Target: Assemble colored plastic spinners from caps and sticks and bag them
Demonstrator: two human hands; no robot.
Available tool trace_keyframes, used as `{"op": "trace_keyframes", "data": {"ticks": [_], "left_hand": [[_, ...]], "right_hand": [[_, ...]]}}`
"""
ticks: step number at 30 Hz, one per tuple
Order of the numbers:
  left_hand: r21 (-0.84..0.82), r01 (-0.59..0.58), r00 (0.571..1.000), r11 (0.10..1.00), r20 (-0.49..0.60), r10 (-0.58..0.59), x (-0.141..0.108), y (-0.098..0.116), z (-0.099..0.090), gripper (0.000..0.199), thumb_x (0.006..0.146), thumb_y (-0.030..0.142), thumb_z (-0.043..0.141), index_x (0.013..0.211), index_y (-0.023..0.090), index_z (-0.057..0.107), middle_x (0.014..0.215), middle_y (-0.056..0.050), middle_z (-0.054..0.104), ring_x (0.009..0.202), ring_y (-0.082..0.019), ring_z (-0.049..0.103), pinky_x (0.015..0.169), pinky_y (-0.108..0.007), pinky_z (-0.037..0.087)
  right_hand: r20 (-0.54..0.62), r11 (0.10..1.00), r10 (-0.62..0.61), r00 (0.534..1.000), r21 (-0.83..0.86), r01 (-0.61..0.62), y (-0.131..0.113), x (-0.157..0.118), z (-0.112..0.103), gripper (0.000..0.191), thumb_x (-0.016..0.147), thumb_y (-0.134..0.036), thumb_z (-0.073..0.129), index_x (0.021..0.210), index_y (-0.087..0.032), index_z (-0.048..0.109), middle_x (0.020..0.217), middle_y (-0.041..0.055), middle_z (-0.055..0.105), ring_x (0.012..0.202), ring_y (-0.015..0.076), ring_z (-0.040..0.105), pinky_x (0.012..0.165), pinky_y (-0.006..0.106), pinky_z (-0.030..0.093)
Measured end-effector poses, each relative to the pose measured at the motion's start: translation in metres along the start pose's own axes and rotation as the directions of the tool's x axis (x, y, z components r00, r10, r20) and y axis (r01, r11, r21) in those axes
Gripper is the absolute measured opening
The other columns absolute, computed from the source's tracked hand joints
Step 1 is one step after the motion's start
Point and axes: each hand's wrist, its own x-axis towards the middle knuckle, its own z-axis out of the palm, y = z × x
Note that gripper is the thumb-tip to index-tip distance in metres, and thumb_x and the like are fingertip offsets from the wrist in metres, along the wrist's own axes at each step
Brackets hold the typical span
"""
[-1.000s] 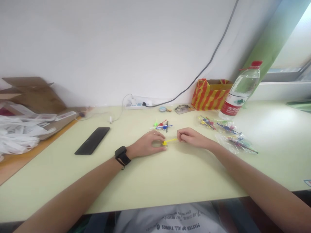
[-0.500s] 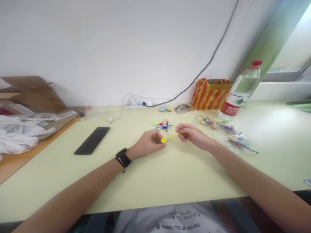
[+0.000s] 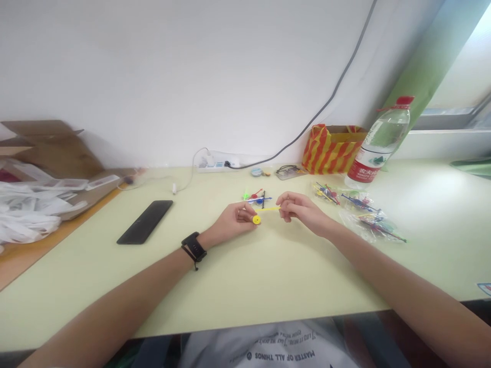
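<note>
Between the thumb and fingers of my left hand [image 3: 236, 221] is a small round yellow plastic disc [image 3: 257, 220], its face turned toward me. My right hand [image 3: 299, 210] pinches one end of a thin yellow plastic stick [image 3: 268, 209], which points left toward my left fingertips. The stick's left end lies just above the disc, apart from it in this view. Just beyond my hands, a small pile of coloured plastic sticks and discs [image 3: 258, 198] lies on the table, in green, red, blue and black.
Clear bags of similar coloured parts [image 3: 378, 225] lie to the right, near a large water bottle [image 3: 368, 163] and a striped bag [image 3: 326, 153]. A black phone-like slab [image 3: 146, 222] is at left. A power strip [image 3: 217, 167] sits by the wall, a cardboard box [image 3: 57, 148] far left.
The disc and the stick, in line and touching before, now show a gap. The disc has turned to face me, and the stick has moved up and lies more level.
</note>
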Motion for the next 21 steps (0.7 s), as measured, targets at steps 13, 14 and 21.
{"op": "trace_keyframes", "data": {"ticks": [13,14,21], "left_hand": [[-0.176,0.057,0.997,0.983,0.064,-0.047,0.001,0.002,0.003,0.038,0.072,0.032,0.090,0.098,0.017,0.069,0.094,-0.008,0.079,0.095,-0.024,0.076,0.094,-0.037,0.056],[-0.188,0.065,0.996,0.980,0.072,-0.052,0.001,0.003,0.003,0.038,0.072,0.033,0.090,0.098,0.016,0.069,0.095,-0.009,0.079,0.095,-0.024,0.076,0.095,-0.039,0.055],[-0.237,0.111,0.991,0.965,0.097,-0.090,0.002,0.009,0.003,0.039,0.071,0.031,0.091,0.100,0.015,0.070,0.093,-0.010,0.080,0.094,-0.024,0.076,0.096,-0.041,0.055]], "right_hand": [[0.033,0.975,-0.164,0.986,-0.144,0.167,0.008,-0.004,0.024,0.024,0.088,-0.042,0.072,0.097,-0.019,0.069,0.090,0.0054,0.072,0.070,0.0166,0.067,0.067,0.033,0.056],[0.029,0.966,-0.179,0.983,-0.182,0.181,0.008,-0.004,0.025,0.023,0.089,-0.041,0.071,0.096,-0.020,0.069,0.092,0.0055,0.072,0.070,0.0168,0.067,0.067,0.033,0.056],[0.110,0.801,-0.348,0.931,-0.482,0.356,0.010,-0.009,0.021,0.016,0.096,-0.032,0.058,0.098,-0.024,0.071,0.083,0.0039,0.072,0.069,0.0183,0.063,0.065,0.032,0.051]]}}
